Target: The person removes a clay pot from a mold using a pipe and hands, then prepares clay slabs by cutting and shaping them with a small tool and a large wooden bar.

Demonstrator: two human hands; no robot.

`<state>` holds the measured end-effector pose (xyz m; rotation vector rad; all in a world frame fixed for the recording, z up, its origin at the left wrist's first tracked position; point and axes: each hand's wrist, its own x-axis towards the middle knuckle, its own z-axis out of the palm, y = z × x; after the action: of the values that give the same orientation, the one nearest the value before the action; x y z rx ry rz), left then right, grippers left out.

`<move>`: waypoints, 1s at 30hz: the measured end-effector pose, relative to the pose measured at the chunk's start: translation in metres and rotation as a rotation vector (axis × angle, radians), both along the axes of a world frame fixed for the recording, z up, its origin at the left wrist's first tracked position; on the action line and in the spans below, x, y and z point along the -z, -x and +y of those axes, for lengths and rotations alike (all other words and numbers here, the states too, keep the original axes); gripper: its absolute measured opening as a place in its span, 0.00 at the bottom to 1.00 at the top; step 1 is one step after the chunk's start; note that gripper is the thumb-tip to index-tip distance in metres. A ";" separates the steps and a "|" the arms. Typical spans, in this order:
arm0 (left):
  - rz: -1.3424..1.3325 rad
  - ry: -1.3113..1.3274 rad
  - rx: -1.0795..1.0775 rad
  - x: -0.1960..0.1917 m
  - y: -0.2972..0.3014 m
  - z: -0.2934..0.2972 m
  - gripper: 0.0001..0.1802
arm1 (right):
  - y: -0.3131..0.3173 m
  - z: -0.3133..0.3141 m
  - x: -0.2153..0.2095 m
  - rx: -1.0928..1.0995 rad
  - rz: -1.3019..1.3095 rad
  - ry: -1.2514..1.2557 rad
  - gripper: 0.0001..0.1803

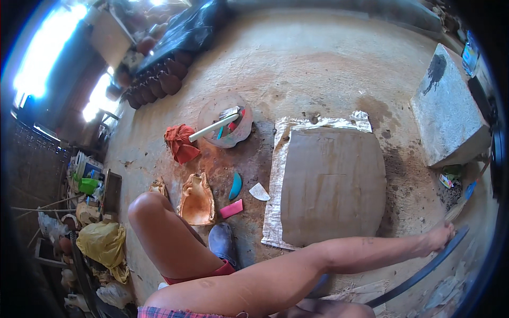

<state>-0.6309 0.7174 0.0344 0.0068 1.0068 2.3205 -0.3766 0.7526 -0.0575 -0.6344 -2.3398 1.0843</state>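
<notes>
My left arm crosses over my lap to the far right. At its end my left hand (441,237) has its fingers curled, beside the upper end of a dark curved strip (421,274); whether they grip it is unclear. Just above the hand is a brush-like thing (466,196). A flat grey-brown clay slab (334,185) lies on a white woven sack (274,212) ahead of me. Left of it lie a white shard (259,192), a teal curved scraper (236,185), a pink rectangular piece (231,209) and a hollow tan mould (198,199). My right hand is out of view.
A shallow bowl (246,130) holds small tools, with a pale stick (214,127) across it, beside a red-orange bundle (181,144). A concrete block (448,111) stands right. Dark pots (168,82) sit under black plastic (185,34); a yellow bag (102,243) lies left.
</notes>
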 end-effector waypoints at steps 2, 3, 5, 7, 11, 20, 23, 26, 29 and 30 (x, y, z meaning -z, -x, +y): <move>0.057 0.063 0.058 0.000 0.011 -0.003 0.12 | 0.000 0.008 0.011 -0.021 -0.007 -0.020 0.30; 0.132 0.120 0.116 -0.009 0.016 -0.001 0.15 | 0.004 0.017 0.013 -0.020 -0.001 -0.036 0.30; 0.107 0.185 0.159 -0.023 0.011 -0.017 0.20 | 0.003 0.031 0.020 -0.039 0.002 -0.057 0.30; 0.075 0.267 0.195 -0.003 0.016 -0.012 0.25 | 0.004 0.040 0.026 -0.073 0.016 -0.052 0.30; 0.626 0.975 0.169 0.019 0.021 -0.085 0.36 | 0.009 0.078 0.051 -0.244 0.114 -0.101 0.30; 1.130 1.705 -0.012 -0.126 -0.017 -0.380 0.31 | 0.149 0.003 -0.051 -0.784 0.016 -0.160 0.31; 1.465 1.891 -0.037 -0.167 -0.034 -0.431 0.42 | 0.200 -0.019 -0.089 -1.024 0.145 -0.342 0.30; 1.624 2.087 0.175 -0.186 -0.076 -0.468 0.42 | 0.218 -0.058 -0.099 -1.300 0.216 -0.350 0.32; 1.224 2.013 0.427 -0.183 -0.135 -0.489 0.40 | 0.226 -0.089 -0.103 -1.436 0.308 -0.341 0.33; 1.159 1.979 0.421 -0.177 -0.152 -0.494 0.38 | 0.232 -0.091 -0.108 -1.469 0.313 -0.331 0.32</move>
<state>-0.4791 0.2237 0.2112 0.6788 2.8777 -0.0074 -0.6086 0.6616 0.0510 1.4886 -2.3950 1.0545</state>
